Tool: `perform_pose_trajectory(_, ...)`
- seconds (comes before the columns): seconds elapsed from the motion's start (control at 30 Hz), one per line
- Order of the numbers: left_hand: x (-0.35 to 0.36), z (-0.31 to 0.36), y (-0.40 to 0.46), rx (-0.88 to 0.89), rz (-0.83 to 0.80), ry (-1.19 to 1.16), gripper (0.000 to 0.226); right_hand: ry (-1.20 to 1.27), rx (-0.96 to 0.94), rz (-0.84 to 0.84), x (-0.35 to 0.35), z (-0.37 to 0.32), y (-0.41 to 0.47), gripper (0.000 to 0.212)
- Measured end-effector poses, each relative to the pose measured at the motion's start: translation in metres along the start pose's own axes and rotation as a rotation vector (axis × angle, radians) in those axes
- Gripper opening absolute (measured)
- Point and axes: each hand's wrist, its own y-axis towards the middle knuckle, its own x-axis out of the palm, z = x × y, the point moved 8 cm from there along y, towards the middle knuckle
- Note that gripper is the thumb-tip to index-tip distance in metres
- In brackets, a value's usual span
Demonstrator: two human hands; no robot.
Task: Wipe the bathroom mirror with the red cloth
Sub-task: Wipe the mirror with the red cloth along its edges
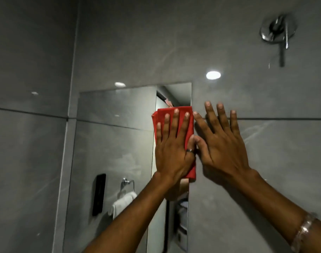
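Note:
The mirror (116,136) is a tall frameless panel set into the grey tiled wall. A folded red cloth (162,115) lies flat against the mirror's upper right edge. My left hand (174,148) presses it to the glass with fingers spread, covering most of the cloth; a ring sits on the thumb. My right hand (221,143) lies flat on the grey wall just right of the mirror's edge, fingers apart, its thumb touching my left thumb. It holds nothing. A clear bracelet is on my right wrist.
A chrome shower valve (277,31) with a lever is mounted on the wall at the upper right. The mirror reflects a white towel on a ring (125,198), a black wall dispenser (99,194) and a doorway. A side wall stands at the left.

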Motion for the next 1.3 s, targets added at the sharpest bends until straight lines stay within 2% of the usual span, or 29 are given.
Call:
perform_pose_trajectory(0.17,-0.020,-0.012,0.079,0.063,0.004,-0.008,0.067,-0.010,0.046,0.001,-0.014,0.008,0.078,0.071)
perform_pose_trajectory(0.33,-0.030,-0.056,0.102,0.079,0.043,0.005,0.068,-0.006,0.078,-0.054,-0.012,0.012,0.132,0.075)
perform_pose_trajectory(0.57,-0.053,-0.213,0.086,-0.204,0.087,0.007,0.068,-0.100,0.018,-0.019,0.003,-0.001,0.136,0.080)
perform_pose_trajectory(0.67,-0.050,-0.238,0.086,-0.312,0.113,-0.044,0.070,-0.134,-0.004,-0.025,0.007,-0.002,0.135,0.083)
perform_pose_trajectory(0.83,-0.039,-0.211,0.069,-0.328,0.134,-0.049,0.076,-0.099,0.006,-0.010,0.009,-0.007,0.125,0.077)
perform_pose_trajectory(0.97,-0.030,-0.155,0.047,-0.259,0.096,-0.012,0.080,-0.011,0.011,-0.002,0.014,-0.018,0.099,0.078)
perform_pose_trajectory(1.07,-0.027,-0.104,0.033,-0.198,0.067,-0.070,0.086,0.135,0.048,0.008,0.015,-0.023,0.067,0.073)
perform_pose_trajectory(1.2,-0.010,-0.031,-0.008,0.015,0.038,-0.128,0.082,0.506,0.230,-0.003,0.014,-0.032,-0.003,0.068)
perform_pose_trajectory(1.3,0.009,0.000,-0.052,0.117,-0.082,-0.224,0.098,0.687,0.419,0.029,0.003,-0.034,-0.074,0.064)
